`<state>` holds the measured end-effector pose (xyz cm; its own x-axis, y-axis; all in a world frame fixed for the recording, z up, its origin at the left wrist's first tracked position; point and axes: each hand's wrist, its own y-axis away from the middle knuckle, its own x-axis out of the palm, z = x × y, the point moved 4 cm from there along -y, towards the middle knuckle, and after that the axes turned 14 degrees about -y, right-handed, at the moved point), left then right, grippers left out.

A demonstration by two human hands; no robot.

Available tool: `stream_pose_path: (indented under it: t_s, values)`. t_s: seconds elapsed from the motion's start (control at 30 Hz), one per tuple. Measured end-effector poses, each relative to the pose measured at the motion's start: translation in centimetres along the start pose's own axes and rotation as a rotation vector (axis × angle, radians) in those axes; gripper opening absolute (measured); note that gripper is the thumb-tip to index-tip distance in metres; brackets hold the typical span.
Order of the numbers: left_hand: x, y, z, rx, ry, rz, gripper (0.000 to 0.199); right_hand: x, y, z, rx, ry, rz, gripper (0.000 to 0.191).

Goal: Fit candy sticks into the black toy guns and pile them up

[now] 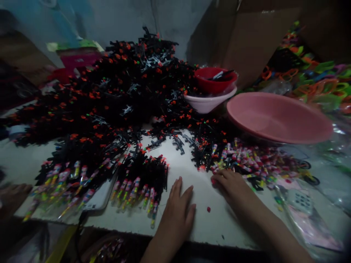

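My left hand (179, 206) rests on the white table with its fingers apart, holding nothing. Just left of it lies a row of black toy guns (142, 164) with small colourful tubes (134, 188) at their near ends. My right hand (226, 182) reaches to the near edge of the loose black toy guns and pink-capped tubes (246, 157); its fingers are bent, and what they hold, if anything, is too small to make out. A small red piece (208, 209) lies between my hands.
A huge heap of black toy guns (115, 87) fills the back. A red bowl (205, 86) sits in a pale bowl (205, 104), beside a wide pink basin (279, 117). Another person's hand (13, 197) is at far left, near more tubes and a white device (100, 197).
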<state>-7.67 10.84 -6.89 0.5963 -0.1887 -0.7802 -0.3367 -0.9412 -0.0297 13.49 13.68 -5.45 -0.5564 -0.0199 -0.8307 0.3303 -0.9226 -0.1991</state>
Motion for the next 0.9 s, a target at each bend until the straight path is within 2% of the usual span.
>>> stream_pose_path:
  t_s: [0.07, 0.17, 0.23, 0.33, 0.43, 0.5, 0.6, 0.9]
  values:
    - [0.4, -0.1, 0.1, 0.001, -0.032, 0.006, 0.046, -0.6, -2.0, 0.7, -0.057, -0.058, -0.023, 0.021]
    - [0.9, -0.1, 0.2, -0.016, -0.067, 0.006, 0.050, -0.4, -7.7, 2.0, -0.138, -0.131, -0.010, 0.021]
    - [1.0, -0.1, 0.2, -0.031, -0.070, 0.001, 0.052, 1.0, -12.6, 2.8, -0.145, -0.108, 0.040, 0.022]
    - [0.9, 0.2, 0.2, -0.050, -0.050, 0.003, 0.056, 4.1, -19.1, 3.4, -0.067, -0.022, 0.151, 0.027]
    - [0.8, 0.5, 0.5, -0.060, -0.041, 0.012, 0.058, 6.7, -22.8, 3.9, -0.069, 0.001, 0.182, 0.029]
    - [1.0, 0.6, 0.8, -0.066, -0.052, 0.018, 0.058, 7.6, -23.6, 3.7, -0.057, 0.021, 0.188, 0.031]
    - [1.4, 0.5, 1.1, -0.085, -0.075, 0.028, 0.059, 7.8, -23.2, 2.9, -0.037, 0.060, 0.180, 0.032]
    - [0.9, -0.1, 1.3, -0.103, 0.060, -0.004, 0.057, 4.8, -16.7, 1.1, -0.057, 0.126, 0.213, 0.029]
